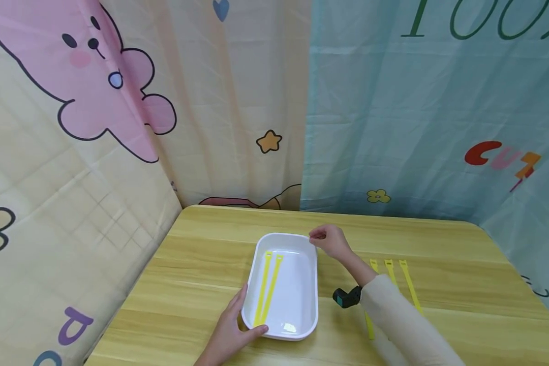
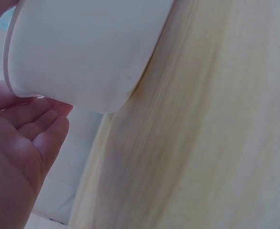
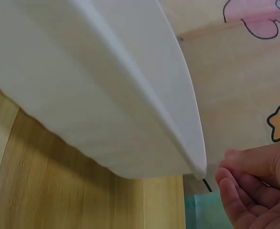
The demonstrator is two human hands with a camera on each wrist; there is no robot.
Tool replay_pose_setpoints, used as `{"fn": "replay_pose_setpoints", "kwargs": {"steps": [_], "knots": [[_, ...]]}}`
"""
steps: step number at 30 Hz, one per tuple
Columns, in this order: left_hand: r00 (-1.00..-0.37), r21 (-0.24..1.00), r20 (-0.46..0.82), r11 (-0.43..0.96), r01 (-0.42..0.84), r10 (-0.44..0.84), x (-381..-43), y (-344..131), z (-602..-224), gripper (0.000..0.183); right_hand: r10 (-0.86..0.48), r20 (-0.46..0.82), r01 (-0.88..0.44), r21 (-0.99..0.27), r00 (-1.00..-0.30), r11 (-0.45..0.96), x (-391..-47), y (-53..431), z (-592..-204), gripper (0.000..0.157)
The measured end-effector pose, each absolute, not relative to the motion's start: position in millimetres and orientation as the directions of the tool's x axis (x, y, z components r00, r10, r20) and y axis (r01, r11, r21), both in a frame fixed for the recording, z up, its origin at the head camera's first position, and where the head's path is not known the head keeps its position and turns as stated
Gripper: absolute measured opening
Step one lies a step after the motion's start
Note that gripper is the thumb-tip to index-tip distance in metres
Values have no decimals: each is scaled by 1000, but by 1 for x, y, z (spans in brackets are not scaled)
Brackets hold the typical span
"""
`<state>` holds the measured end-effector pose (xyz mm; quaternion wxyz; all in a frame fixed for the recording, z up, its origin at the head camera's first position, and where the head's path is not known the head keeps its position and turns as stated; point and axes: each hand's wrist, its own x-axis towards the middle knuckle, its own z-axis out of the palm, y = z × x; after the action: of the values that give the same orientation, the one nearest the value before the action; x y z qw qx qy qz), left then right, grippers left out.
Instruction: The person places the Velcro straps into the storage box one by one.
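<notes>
A white rectangular tray (image 1: pixel 297 295) stands on the table, with two yellow slotted-head straps (image 1: pixel 271 287) lying side by side along its left part. At the tray's near left corner, my left hand (image 1: pixel 231 325) grips the rim, thumb on top and fingers along the outside. The left wrist view shows this hand's fingers (image 2: pixel 44 114) beneath the rim. My right hand (image 1: pixel 331 241) is by the tray's far right corner, its fingers curled and thumb against the index finger. The right wrist view shows a small gap between those fingertips (image 3: pixel 225 169) and the rim; nothing is visible between them.
Several yellow straps (image 1: pixel 409 284) lie on the wooden table (image 1: pixel 178 284) right of the tray, partly hidden under the right forearm. A black wrist camera (image 1: pixel 346 298) sits on that arm. Printed curtains (image 1: pixel 238 101) hang behind and beside the table.
</notes>
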<state>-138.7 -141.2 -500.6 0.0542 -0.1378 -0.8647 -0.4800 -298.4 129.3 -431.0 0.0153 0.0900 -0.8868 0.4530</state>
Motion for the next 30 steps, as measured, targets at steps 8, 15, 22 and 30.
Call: {"fn": "replay_pose_setpoints", "kwargs": {"steps": [8,15,22,30], "knots": [[-956,805,232,516,294,182,-140,-143,-500,100,-152,134,-200,-751,-979,629,-298,163,-437,18],[-955,799,234,523,296,183,-139,-143,-499,100,-136,125,-184,-708,-983,681,-293,192,-445,17],[-955,802,233,519,295,184,-138,-143,-501,99,-123,109,-164,-673,-986,721,-290,216,-457,17],[-956,812,228,505,292,186,-139,-141,-502,100,-122,78,-145,-586,-989,797,-288,231,-465,21]]}}
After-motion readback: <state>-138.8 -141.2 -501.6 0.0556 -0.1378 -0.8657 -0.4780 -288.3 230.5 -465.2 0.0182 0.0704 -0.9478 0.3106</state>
